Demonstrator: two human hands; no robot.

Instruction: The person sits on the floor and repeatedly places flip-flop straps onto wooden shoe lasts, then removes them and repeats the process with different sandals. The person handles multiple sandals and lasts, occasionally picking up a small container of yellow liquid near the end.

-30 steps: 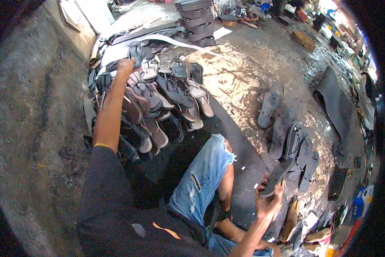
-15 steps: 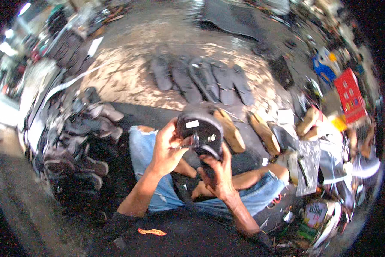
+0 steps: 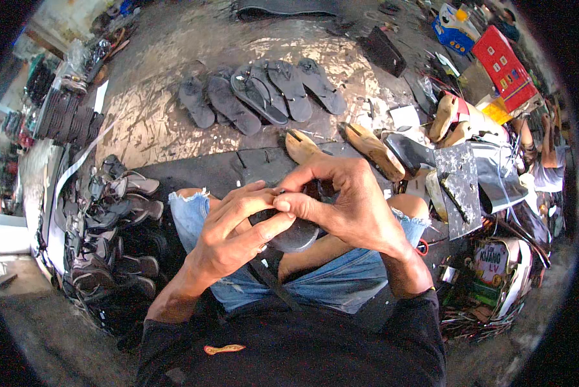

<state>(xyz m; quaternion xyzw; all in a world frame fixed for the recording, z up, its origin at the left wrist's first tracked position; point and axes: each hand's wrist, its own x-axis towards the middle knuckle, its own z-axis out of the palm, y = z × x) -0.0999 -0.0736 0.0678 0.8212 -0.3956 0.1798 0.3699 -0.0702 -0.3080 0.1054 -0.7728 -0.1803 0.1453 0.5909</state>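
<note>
Over my lap I hold a black sandal [image 3: 296, 238], its rounded sole end showing below my fingers. The fingers of my left hand [image 3: 231, 235] bend over the sandal from the left. From the right, my right hand [image 3: 354, 206] arches over it, thumb and fingertips pinched against the left fingertips. What lies exactly between the fingertips is hidden; it may be part of the strap. Just beyond my hands lie two wooden shoe lasts, a nearer one [image 3: 300, 147], partly covered by my right hand, and another [image 3: 376, 155] farther right.
Several black flip-flops [image 3: 257, 97] lie in a row on the worn board ahead. Piled sandals [image 3: 118, 226] stand at my left. On the right are a speckled sheet [image 3: 458, 190], a red box [image 3: 505, 68], a carton [image 3: 496, 271] and another person's arm [image 3: 549, 142].
The sandal has turned from upright, strap toward me, to lying lower under my hands. My right hand has moved from its lower end up to the left fingertips.
</note>
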